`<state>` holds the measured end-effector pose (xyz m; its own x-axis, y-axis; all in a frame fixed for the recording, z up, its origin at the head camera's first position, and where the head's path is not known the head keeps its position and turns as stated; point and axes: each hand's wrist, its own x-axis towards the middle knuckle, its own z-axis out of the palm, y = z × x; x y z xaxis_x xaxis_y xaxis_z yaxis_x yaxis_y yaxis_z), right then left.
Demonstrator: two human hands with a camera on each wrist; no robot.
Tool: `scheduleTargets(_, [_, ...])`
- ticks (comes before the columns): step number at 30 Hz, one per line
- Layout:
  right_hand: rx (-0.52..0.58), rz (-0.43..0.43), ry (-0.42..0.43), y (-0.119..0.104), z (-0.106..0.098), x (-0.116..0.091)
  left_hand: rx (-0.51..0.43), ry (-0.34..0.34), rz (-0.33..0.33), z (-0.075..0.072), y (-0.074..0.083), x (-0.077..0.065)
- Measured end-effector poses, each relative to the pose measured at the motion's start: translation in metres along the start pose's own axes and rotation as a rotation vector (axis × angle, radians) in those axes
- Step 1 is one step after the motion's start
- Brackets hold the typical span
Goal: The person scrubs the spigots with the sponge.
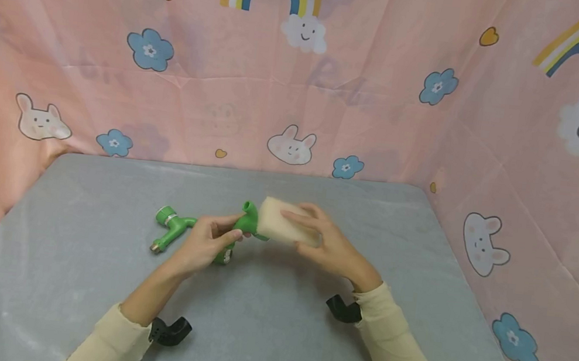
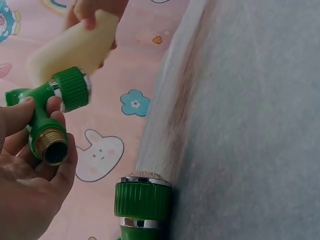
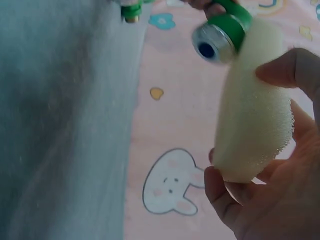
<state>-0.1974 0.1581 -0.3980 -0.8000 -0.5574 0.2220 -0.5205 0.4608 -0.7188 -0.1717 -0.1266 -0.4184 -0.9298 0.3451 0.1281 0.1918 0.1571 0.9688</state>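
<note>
My left hand (image 1: 203, 245) holds a green plastic faucet (image 1: 248, 221) up off the table, pinched between thumb and fingers. The left wrist view shows this faucet's ribbed green knob (image 2: 72, 89) and its brass threaded end (image 2: 53, 147). In my right hand (image 1: 333, 244) is a thick cream-coloured sponge (image 1: 277, 220), with the thumb on one side and fingers on the other. The sponge (image 3: 250, 110) appears to touch the faucet in the right wrist view. A second green faucet (image 1: 173, 230) lies on the table, left of my left hand.
A grey cloth covers the table (image 1: 273, 332). Pink printed curtains (image 1: 380, 125) hang behind it and along both sides. Black wrist mounts (image 1: 170, 331) sit near both cuffs.
</note>
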Motion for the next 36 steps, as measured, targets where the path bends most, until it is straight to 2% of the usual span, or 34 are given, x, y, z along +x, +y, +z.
scheduleTargets(6, [-0.026, 0.082, -0.045, 0.005, -0.011, -0.004, 0.032, 0.007, -0.043, -0.003, 0.000, 0.000])
scheduleTargets(10, [-0.040, 0.109, -0.008, 0.006, -0.017, -0.007, 0.056, 0.042, -0.040, -0.003, -0.003, -0.001])
scheduleTargets(12, [-0.046, 0.084, 0.045, 0.003, -0.017, -0.007, 0.090, 0.049, -0.022, -0.002, -0.005, 0.000])
scheduleTargets(15, [-0.073, -0.012, 0.117, -0.006, -0.010, -0.006, 0.169, 0.041, 0.010, 0.003, -0.008, 0.002])
scheduleTargets(19, [-0.189, -0.143, 0.148, -0.019, 0.005, -0.002, 0.224, 0.037, 0.017, 0.010, -0.009, 0.003])
scheduleTargets(22, [-0.277, -0.150, 0.165, -0.022, 0.010, 0.000, 0.228, 0.095, -0.016, 0.012, -0.008, 0.002])
scheduleTargets(26, [-0.329, -0.084, 0.189, -0.017, 0.007, 0.000, 0.246, 0.199, -0.068, 0.011, -0.006, 0.001])
scheduleTargets(31, [-0.335, -0.032, 0.147, -0.012, 0.001, -0.001, 0.275, 0.240, -0.090, 0.010, -0.004, 0.001])
scheduleTargets(36, [-0.370, -0.051, 0.187, -0.014, -0.004, -0.003, 0.360, 0.301, -0.091, 0.010, -0.001, 0.000])
